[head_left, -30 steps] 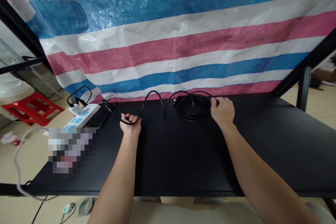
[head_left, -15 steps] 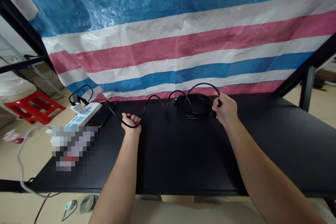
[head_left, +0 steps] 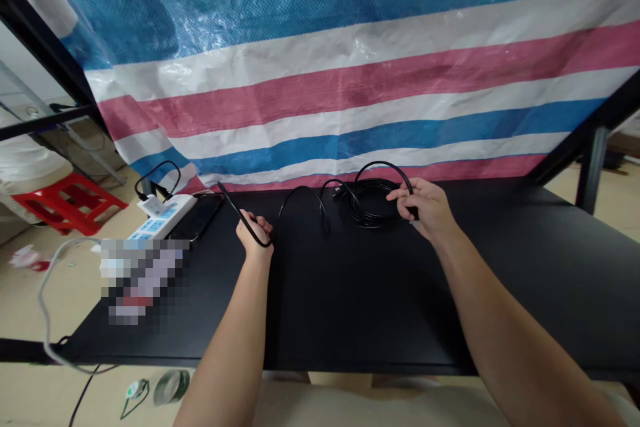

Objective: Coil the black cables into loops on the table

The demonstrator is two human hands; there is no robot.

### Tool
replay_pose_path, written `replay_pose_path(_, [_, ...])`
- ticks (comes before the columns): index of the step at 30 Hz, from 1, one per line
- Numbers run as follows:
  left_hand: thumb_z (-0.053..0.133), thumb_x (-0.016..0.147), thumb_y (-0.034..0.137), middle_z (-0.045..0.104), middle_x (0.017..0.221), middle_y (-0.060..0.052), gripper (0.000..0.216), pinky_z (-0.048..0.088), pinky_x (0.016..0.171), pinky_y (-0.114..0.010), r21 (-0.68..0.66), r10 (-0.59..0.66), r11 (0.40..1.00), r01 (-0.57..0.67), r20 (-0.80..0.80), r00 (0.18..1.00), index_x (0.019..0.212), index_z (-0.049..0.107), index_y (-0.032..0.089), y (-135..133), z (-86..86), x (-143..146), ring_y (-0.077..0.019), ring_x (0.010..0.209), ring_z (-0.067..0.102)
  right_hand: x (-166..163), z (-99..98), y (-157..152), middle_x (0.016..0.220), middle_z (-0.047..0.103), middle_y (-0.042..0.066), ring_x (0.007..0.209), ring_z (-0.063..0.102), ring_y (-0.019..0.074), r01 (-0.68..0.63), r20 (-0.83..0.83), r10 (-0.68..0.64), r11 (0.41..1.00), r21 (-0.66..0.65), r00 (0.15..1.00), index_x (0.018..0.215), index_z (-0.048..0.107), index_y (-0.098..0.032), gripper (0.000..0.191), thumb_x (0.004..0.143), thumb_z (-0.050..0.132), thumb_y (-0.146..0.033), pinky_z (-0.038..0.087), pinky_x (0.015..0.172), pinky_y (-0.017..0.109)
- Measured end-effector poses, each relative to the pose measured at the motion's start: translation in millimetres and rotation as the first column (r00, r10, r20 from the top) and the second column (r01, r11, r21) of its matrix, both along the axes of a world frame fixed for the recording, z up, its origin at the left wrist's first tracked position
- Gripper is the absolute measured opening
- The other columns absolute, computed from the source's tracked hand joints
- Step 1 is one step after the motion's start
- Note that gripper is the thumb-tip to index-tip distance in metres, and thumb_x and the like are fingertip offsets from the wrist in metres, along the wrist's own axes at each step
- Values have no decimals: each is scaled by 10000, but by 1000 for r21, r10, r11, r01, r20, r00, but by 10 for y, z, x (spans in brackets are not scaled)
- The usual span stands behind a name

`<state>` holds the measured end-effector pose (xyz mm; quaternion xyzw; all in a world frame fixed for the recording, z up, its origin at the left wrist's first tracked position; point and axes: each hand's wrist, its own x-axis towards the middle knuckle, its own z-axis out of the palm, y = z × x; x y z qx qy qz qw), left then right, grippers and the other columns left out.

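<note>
So the black cable is lying mostly in a loose coil near the back of the table, just left of the right hand, and both hands are holding bits of it. The left hand is curling its fingers in around one stretch, with the cable crossing the base of the palm and sticking out up and left towards the phone. The right hand is pinching another stretch between thumb and fingers, and that part is arching up over the coil. Between the hands the cable is waving along in a couple of humps. Over on the left, the phone is sitting right beside a white power strip with a plug in it, and a pixelated patch is covering the nearer end. A striped sheet is hanging behind, and a red stool is standing off to the left.
</note>
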<state>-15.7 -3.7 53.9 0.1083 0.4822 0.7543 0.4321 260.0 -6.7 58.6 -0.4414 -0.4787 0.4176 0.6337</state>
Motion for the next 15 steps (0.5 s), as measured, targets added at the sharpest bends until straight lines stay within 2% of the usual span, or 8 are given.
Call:
replay_pose_path(2, [357,933,396,269,400,108,326,190,354,-150,19,16,1000,-16,5,1000,658,332,222,-3,11,-10,-51,295,267,-77,-42,12,540,539,-59,365,319,61,53,-6,-53,998,30,999,669,388,-240,309,561,666,-320,251,347,214])
replay_pose_path(5, [370,927,411,276,402,106,331,204,360,-152,41,18,999,-19,9,1000,658,330,223,-9,23,-28,-53,300,277,-217,-117,9,634,489,-80,478,363,74,191,177,-222,965,179,959,757,387,-249,469,487,756,-354,373,455,238])
replay_pose_path(7, [361,931,401,275,405,103,328,212,366,-158,48,5,999,-6,23,1000,656,326,225,-14,28,-39,-56,305,277,-308,-161,-1,755,509,-51,569,424,99,267,336,-344,929,255,877,857,428,-247,638,373,825,-372,444,555,282])
replay_pose_path(9, [350,934,404,265,406,101,331,213,367,-165,62,-2,998,0,40,999,657,325,226,-16,28,-53,-60,308,271,-374,-191,-8,860,531,-4,651,485,135,351,444,-452,889,293,774,925,446,-241,728,336,841,-407,478,630,324])
replay_pose_path(12, [367,922,449,245,411,101,347,208,364,-172,89,-12,996,7,58,998,657,320,230,-11,19,-77,-64,310,258,-404,-211,-13,907,562,37,677,532,162,458,504,-557,830,317,660,929,458,-238,578,492,772,-450,486,649,339])
replay_pose_path(15, [385,910,476,240,412,102,364,208,361,-172,98,-42,995,36,61,997,651,317,230,-5,16,-89,-64,309,253,-373,-199,-19,739,555,-10,572,529,148,541,456,-613,788,292,646,869,458,-237,356,640,653,-426,476,603,322])
